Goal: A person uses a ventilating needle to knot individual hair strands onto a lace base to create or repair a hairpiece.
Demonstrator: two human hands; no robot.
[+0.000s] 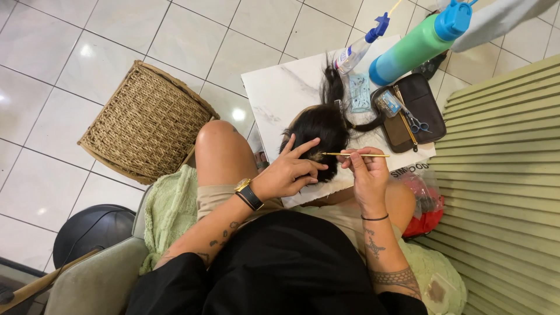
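**Hands at a black hairpiece on a marble board**

The hairpiece [318, 131] lies on the white board [280, 87] across the person's knees. The left hand [289, 172] rests on it, fingers spread, holding strands down. The right hand [364, 172] pinches a thin yellow needle [356, 154], whose tip points into the hair. Behind on the board are a spray bottle [357, 49], a green flask [414, 44] and a brown pouch [423, 105] with scissors [415, 123]. A wicker basket [149, 119] stands on the floor.
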